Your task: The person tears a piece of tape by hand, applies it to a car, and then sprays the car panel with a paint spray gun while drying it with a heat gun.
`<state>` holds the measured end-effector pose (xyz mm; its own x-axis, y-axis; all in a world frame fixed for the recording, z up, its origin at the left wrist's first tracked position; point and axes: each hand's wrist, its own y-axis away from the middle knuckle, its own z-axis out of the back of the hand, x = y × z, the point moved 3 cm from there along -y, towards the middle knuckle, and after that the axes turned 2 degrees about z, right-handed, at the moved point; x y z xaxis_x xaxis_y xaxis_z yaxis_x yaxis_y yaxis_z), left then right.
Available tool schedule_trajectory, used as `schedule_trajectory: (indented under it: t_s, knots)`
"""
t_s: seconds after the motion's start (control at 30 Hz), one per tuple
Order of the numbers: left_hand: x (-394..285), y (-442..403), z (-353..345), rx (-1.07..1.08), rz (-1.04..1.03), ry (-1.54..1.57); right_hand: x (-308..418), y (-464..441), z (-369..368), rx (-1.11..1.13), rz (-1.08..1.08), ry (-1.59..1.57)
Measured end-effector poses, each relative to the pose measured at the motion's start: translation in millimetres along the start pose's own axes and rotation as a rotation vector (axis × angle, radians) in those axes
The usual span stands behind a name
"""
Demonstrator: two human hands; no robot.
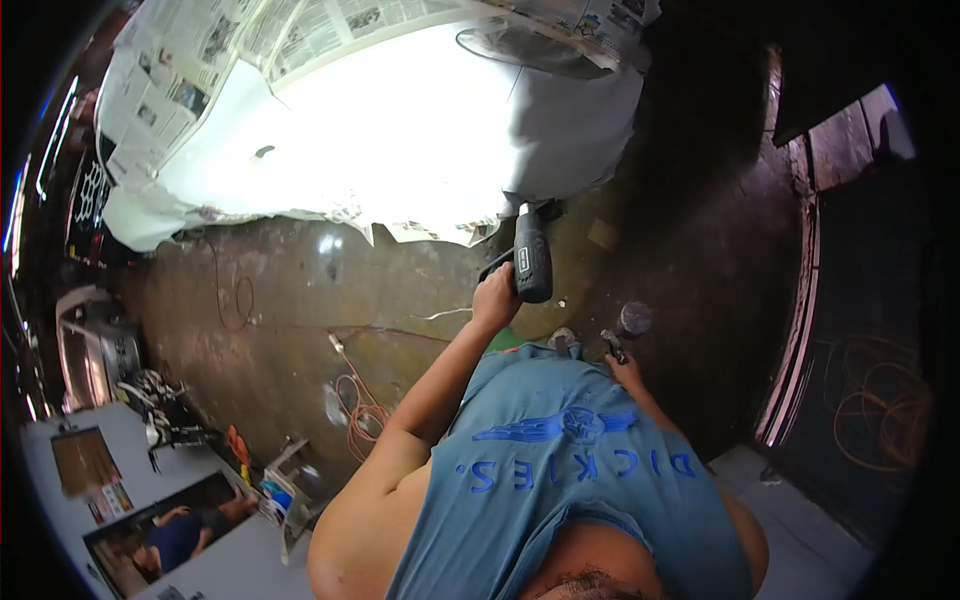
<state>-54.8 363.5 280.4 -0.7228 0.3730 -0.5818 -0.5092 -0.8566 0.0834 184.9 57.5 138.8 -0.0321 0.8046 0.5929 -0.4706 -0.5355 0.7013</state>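
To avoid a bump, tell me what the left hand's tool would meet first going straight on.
The left hand, black heat gun leading, would probably meet the white covering's near edge first, though the depth gap is unclear.

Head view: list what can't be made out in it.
All in the head view:
- Shape beneath the paper covering: hidden by the sheets, their middle washed out by glare.
- Heat gun label: too small to read.
- Dark object at the right hand: too small and dim to identify.
- Far-left background: cut off by the dark lens edge.
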Motion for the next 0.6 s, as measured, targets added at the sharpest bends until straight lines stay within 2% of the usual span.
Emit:
schedule_trajectory:
  t_s: [0.07,0.2,0.3,0.6]
  knots:
    - [-11,8,-5,0.014,0.064,-0.051,-36,-17,12,-0.040,0.066,-0.005]
    - [-24,25,-22,-0.059,0.015,-0.024,-68,-31,36,-0.118,-0.024,-0.046]
    - [-23,31,-36,0.050,0.059,-0.028,-64,-25,49,-0.153,-0.129,-0.123]
    - [-29,26,-35,-0.072,0.081,-0.001,-92,-33,57,-0.107,-0.184,-0.270]
